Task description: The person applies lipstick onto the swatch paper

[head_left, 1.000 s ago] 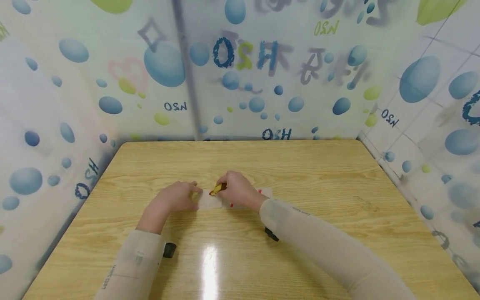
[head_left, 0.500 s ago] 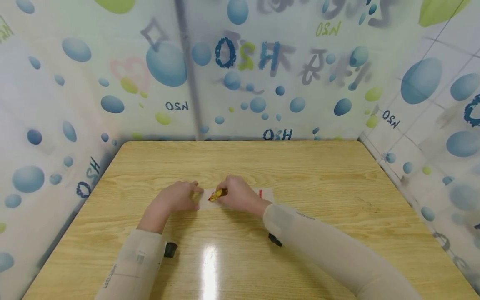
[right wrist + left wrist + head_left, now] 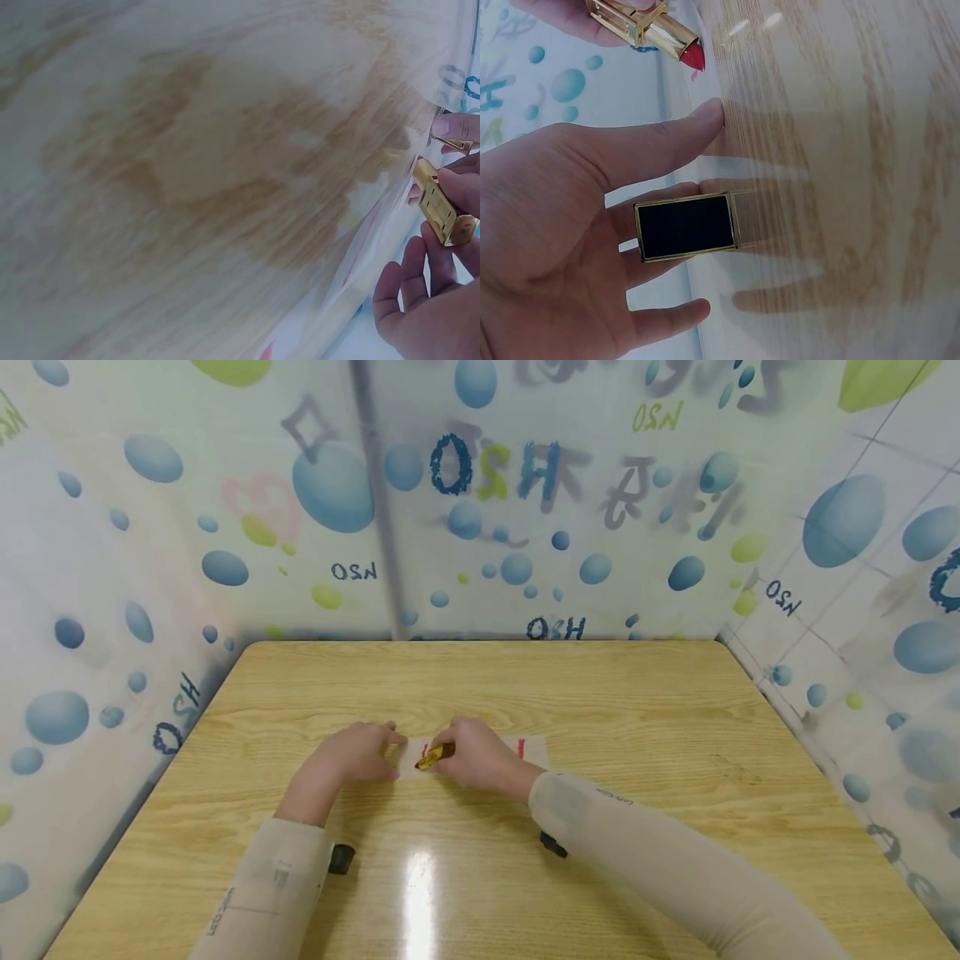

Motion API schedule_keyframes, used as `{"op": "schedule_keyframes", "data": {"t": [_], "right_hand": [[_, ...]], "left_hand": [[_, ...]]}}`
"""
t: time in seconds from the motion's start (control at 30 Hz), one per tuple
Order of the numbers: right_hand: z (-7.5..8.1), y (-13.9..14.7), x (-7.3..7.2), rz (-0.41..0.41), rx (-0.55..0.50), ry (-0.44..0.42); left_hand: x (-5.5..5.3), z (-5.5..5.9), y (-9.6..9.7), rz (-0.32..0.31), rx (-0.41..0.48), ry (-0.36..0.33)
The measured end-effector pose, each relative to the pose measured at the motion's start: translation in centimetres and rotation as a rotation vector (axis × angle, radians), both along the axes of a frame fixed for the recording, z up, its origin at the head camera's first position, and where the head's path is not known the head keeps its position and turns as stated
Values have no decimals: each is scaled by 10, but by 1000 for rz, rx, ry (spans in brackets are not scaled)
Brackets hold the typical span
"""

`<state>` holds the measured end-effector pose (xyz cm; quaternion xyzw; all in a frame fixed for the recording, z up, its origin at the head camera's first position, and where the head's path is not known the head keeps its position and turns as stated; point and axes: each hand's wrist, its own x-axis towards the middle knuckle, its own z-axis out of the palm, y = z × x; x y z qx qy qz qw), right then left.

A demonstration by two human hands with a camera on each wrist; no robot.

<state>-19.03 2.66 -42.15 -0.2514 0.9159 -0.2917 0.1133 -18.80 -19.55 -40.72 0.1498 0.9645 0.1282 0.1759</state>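
My right hand point(image 3: 482, 758) grips a gold lipstick point(image 3: 433, 757), its red tip down at a white paper point(image 3: 408, 762); in the left wrist view the red bullet point(image 3: 693, 56) is extended. Beside it, my left hand point(image 3: 356, 757) rests on the paper's left edge with the thumb and fingers fairly straight. A black lipstick cap with gold edges point(image 3: 686, 226) appears below the left thumb in the left wrist view, in front of the fingers; it seems to stand on the table. The head view hides this cap. Red strokes show on the paper.
A second white paper point(image 3: 534, 750) with a red stroke lies partly under my right forearm. The wooden table point(image 3: 645, 718) reaches back to a wall sheet point(image 3: 645, 593) printed with bubbles. Light glares off the table's front part.
My right hand has moved slightly toward me, drawing the lipstick down the left paper. A red stroke now shows behind its tip. The left hand stays in place.
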Motion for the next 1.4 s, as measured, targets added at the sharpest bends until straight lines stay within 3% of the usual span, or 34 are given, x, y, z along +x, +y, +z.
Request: {"op": "schedule_keyframes", "data": {"t": [0.9,1.4], "right_hand": [[3,-3,-18,-135,66,7],[3,-5,-7,-59,18,7]], "left_hand": [[0,-1,-2,9,25,-8],[2,3,-1,7,19,-20]]}}
